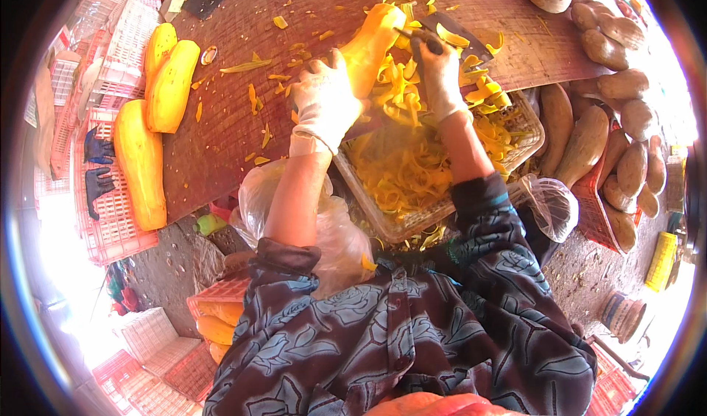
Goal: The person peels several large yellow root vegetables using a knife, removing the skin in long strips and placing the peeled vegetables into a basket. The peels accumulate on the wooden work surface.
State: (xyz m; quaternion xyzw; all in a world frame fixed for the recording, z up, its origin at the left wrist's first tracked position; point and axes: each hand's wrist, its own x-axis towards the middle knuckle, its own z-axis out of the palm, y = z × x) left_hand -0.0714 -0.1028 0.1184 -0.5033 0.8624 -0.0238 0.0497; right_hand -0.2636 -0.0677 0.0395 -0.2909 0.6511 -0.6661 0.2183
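Observation:
My gloved left hand (326, 99) is wrapped round the near end of a long, peeled yellow squash (374, 39), which slants away from me over the table edge. In my gloved right hand (440, 70) is a peeler (403, 33) with a dark handle, its tip against the squash's right side. The fingers partly hide this tool. Curled yellow peels (401, 154) fill a pale plastic crate (532, 125) below my hands, and more hang around my right wrist. Beyond my right hand, a dark flat plate-like piece (460, 34) lies on the table among peels.
Scraps dot the reddish-brown table (213, 162). Several peeled squashes (140, 166) lie along its left edge, beside red crates (110, 228) and dark gloves (99, 184). Unpeeled tan squashes (585, 147) are heaped at right. A clear plastic bag (335, 232) hangs near my left forearm.

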